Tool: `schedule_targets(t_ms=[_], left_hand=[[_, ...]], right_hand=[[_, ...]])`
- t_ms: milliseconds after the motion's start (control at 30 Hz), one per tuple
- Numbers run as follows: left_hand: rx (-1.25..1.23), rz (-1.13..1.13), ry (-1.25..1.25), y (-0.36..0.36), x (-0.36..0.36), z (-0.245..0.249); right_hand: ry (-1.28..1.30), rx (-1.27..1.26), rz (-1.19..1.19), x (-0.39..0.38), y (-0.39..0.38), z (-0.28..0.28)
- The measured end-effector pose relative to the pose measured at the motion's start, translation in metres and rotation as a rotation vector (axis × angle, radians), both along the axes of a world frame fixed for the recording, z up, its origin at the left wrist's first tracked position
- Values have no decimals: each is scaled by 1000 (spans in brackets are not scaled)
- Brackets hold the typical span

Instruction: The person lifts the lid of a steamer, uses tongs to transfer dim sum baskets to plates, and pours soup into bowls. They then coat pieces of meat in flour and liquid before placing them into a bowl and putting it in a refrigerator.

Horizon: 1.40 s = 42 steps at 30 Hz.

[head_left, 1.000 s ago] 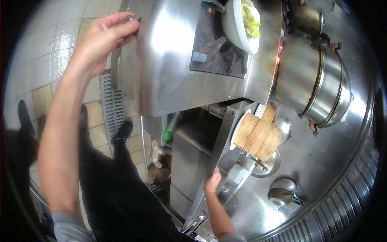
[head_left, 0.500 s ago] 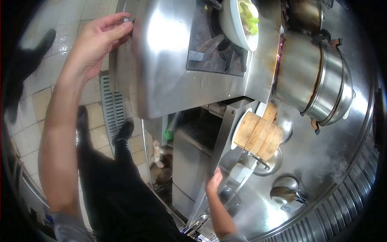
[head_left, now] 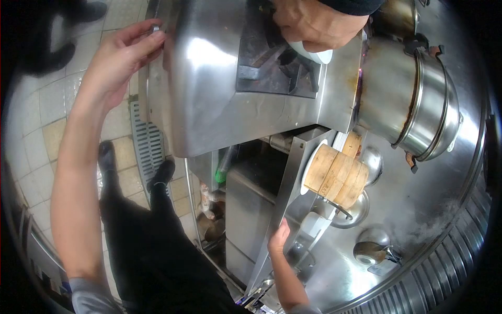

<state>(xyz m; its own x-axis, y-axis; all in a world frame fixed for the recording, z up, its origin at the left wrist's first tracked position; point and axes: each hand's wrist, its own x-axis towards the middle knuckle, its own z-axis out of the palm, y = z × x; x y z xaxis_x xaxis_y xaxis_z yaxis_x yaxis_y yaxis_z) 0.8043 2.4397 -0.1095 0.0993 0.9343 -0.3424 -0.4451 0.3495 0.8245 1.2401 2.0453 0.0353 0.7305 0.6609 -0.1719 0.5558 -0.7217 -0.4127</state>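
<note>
My left hand (head_left: 128,60) pinches a small silvery knob (head_left: 155,30) at the front of the steel stove (head_left: 206,112), thumb against fingertips. My right hand (head_left: 278,238) grips the edge of a steel counter (head_left: 286,196), its thumb along the metal and its other fingers mostly hidden. On the burner grate (head_left: 261,65) stands a white bowl (head_left: 320,54), now largely covered by part of another person (head_left: 319,23). Close to my right hand, bamboo steamer baskets (head_left: 334,175) sit on a white plate (head_left: 308,165).
A large lidded steel pot (head_left: 402,99) stands past the stove. Metal lids (head_left: 355,209) and a small pan (head_left: 368,251) lie on the steel surface, where steam drifts. Below me are a floor grate (head_left: 149,138) and tiles. Another person's dark shoe (head_left: 89,11) shows at upper left.
Part of another person has come into view at the top, covering the bowl and the green leaves seen in it before. My hands keep their places, with the view slightly shifted.
</note>
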Motion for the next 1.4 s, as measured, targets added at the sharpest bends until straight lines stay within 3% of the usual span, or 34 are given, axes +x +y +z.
schedule_targets(t_ms=[500, 600, 667, 800, 867, 1033, 1167, 1400], left_hand=[[7, -1, -38, -1, -1, -5], [5, -30, -55, -5, -4, -4], [-112, 73, -22, -18, -7, 3], [-258, -71, 377, -75, -39, 14], [-352, -197, 469, -122, -64, 1], [-482, -530, 536, -191, -49, 99], [-356, -565, 450, -189, 11, 179], [82, -620, 449, -147, 161, 249]], right_hand=[[29, 132, 9, -2, 0, -5], [-127, 31, -1, 4, -10, -8], [-109, -6, -7, 7, -11, -5], [-117, 161, 79, 2, -3, -3], [-119, 48, 78, -3, 1, 0], [-31, 43, -35, -15, 8, 26], [87, 62, -32, -5, -3, 37], [319, 271, 66, 16, -33, 45]])
